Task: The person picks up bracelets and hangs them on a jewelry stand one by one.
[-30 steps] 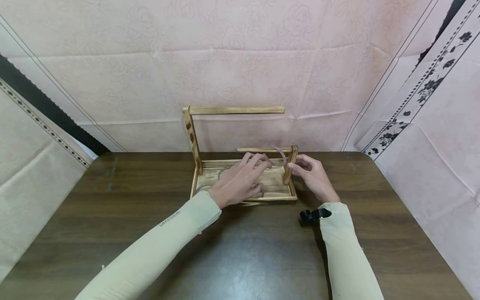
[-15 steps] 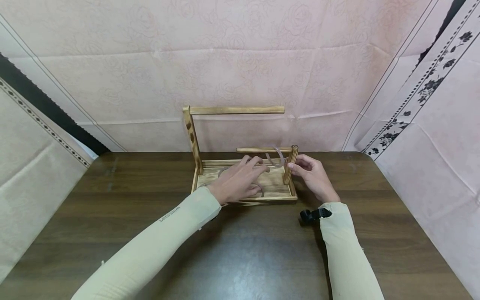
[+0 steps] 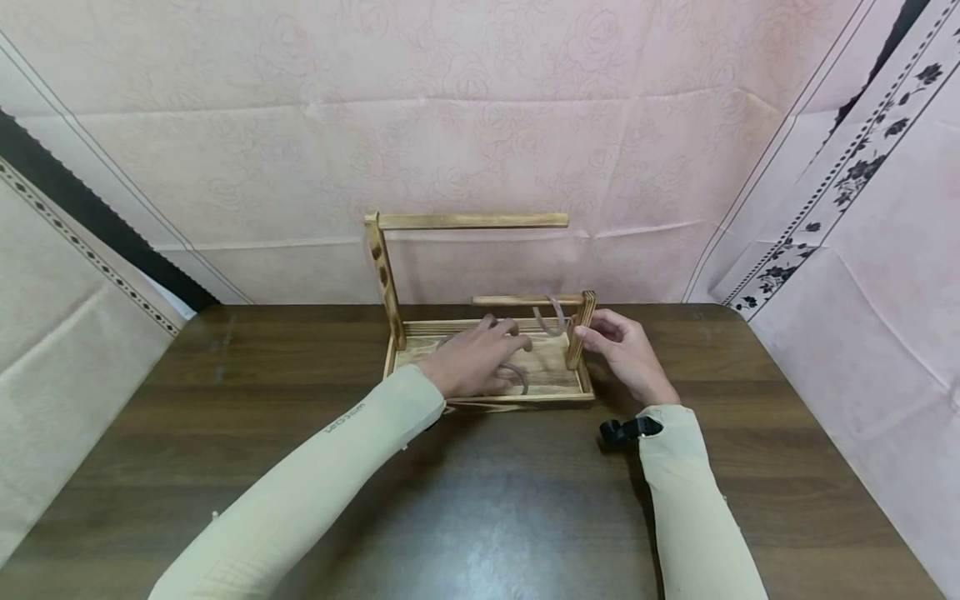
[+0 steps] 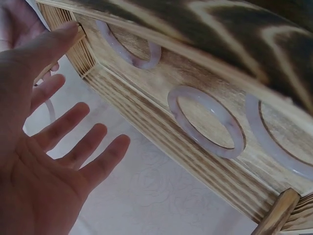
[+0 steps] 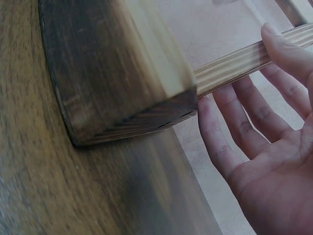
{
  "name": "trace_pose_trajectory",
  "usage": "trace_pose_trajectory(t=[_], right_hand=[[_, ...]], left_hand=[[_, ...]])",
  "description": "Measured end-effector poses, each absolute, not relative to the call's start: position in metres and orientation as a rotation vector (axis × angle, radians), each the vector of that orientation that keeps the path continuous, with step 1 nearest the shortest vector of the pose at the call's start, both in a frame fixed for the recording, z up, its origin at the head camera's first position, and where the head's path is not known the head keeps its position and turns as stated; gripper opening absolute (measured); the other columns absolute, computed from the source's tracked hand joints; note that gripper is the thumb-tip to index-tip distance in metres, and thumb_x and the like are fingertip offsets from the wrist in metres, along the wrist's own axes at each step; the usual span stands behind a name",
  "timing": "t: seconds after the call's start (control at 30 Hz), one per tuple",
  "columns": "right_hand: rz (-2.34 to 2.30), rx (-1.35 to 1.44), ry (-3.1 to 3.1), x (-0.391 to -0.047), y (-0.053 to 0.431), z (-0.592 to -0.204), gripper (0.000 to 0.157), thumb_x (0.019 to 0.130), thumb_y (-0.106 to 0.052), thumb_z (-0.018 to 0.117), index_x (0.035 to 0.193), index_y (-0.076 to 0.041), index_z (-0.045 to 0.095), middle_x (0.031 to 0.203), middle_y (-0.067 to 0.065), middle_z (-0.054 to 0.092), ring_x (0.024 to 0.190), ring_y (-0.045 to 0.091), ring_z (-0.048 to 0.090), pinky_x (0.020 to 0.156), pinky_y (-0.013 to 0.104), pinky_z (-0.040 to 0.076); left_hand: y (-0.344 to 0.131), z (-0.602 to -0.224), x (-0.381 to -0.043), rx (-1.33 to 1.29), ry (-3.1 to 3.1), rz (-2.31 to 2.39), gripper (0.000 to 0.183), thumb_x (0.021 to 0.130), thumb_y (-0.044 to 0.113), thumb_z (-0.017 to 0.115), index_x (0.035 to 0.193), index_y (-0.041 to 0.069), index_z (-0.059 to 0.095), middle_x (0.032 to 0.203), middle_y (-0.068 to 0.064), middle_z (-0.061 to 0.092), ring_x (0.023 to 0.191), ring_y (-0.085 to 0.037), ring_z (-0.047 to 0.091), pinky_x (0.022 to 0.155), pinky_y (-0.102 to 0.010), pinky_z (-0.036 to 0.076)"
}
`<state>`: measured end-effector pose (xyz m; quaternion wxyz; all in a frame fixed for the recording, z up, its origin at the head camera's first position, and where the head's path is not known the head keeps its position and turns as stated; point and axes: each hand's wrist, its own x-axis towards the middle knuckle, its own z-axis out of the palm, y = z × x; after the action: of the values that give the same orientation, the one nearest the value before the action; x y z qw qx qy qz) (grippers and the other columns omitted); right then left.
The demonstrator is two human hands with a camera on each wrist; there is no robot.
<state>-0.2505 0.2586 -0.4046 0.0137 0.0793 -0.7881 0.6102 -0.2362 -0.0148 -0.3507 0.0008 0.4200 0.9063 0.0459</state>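
The left hand's (image 3: 476, 358) loose, released fingers draw back from the hung bangle (image 3: 561, 317) on the lower bar (image 3: 510, 300) to their right, where the right hand (image 3: 628, 352) pinches the post (image 3: 581, 333), so that piece looks placed, while loose bangles (image 4: 195, 136) lie beneath them.

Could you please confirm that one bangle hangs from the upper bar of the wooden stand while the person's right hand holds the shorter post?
Not quite: the bangle hangs from the lower bar, as the head view shows. The right hand does hold the shorter post.
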Motion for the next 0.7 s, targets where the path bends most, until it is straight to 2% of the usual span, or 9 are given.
trace_pose_trajectory(t=[0.1, 0.2, 0.4, 0.57, 0.7], right_hand=[[1.896, 0.244, -2.457, -0.2502, 0.2588, -0.4044, 0.043, 0.099, -0.029, 0.069, 0.13, -0.001, 0.062, 0.12, 0.014, 0.068, 0.101, 0.007, 0.068, 0.093, 0.029, 0.058], [1.896, 0.24, -2.453, -0.2496, 0.2588, -0.4042, 0.043, 0.099, -0.03, 0.069, 0.129, -0.001, 0.063, 0.115, 0.008, 0.069, 0.101, 0.007, 0.068, 0.093, 0.03, 0.058], [1.901, 0.241, -2.449, -0.2494, 0.2585, -0.4044, 0.042, 0.099, -0.028, 0.069, 0.13, 0.0, 0.062, 0.117, 0.009, 0.069, 0.101, 0.007, 0.068, 0.091, 0.026, 0.058], [1.903, 0.246, -2.447, -0.2499, 0.2582, -0.4046, 0.043, 0.099, -0.028, 0.069, 0.13, 0.001, 0.061, 0.118, 0.011, 0.068, 0.101, 0.007, 0.067, 0.09, 0.023, 0.058], [1.891, 0.249, -2.454, -0.2499, 0.2584, -0.4045, 0.043, 0.099, -0.028, 0.069, 0.13, 0.001, 0.061, 0.115, 0.007, 0.067, 0.101, 0.008, 0.067, 0.09, 0.023, 0.058]], left_hand=[[-0.0152, -0.3494, -0.2369, 1.296, 2.805, 0.128, 0.062, 0.087, 0.032, 0.082, 0.142, 0.02, 0.055, 0.148, -0.012, 0.051, 0.138, -0.044, 0.047, 0.115, -0.056, 0.042], [-0.0149, -0.3482, -0.2368, 1.271, 2.774, 0.108, 0.063, 0.087, 0.03, 0.082, 0.143, 0.02, 0.054, 0.148, -0.013, 0.051, 0.139, -0.045, 0.047, 0.111, -0.055, 0.046], [-0.0115, -0.3494, -0.2371, 1.219, 2.757, 0.069, 0.057, 0.088, 0.029, 0.082, 0.139, 0.025, 0.058, 0.14, -0.007, 0.056, 0.127, -0.031, 0.055, 0.096, -0.045, 0.056], [-0.0087, -0.3521, -0.2376, 1.188, 2.739, 0.03, 0.052, 0.089, 0.029, 0.081, 0.136, 0.028, 0.059, 0.136, -0.002, 0.058, 0.12, -0.026, 0.058, 0.091, -0.043, 0.057], [-0.0078, -0.3536, -0.2374, 1.194, 2.724, 0.042, 0.049, 0.089, 0.025, 0.08, 0.134, 0.026, 0.061, 0.135, -0.002, 0.059, 0.118, -0.025, 0.06, 0.092, -0.041, 0.058]])
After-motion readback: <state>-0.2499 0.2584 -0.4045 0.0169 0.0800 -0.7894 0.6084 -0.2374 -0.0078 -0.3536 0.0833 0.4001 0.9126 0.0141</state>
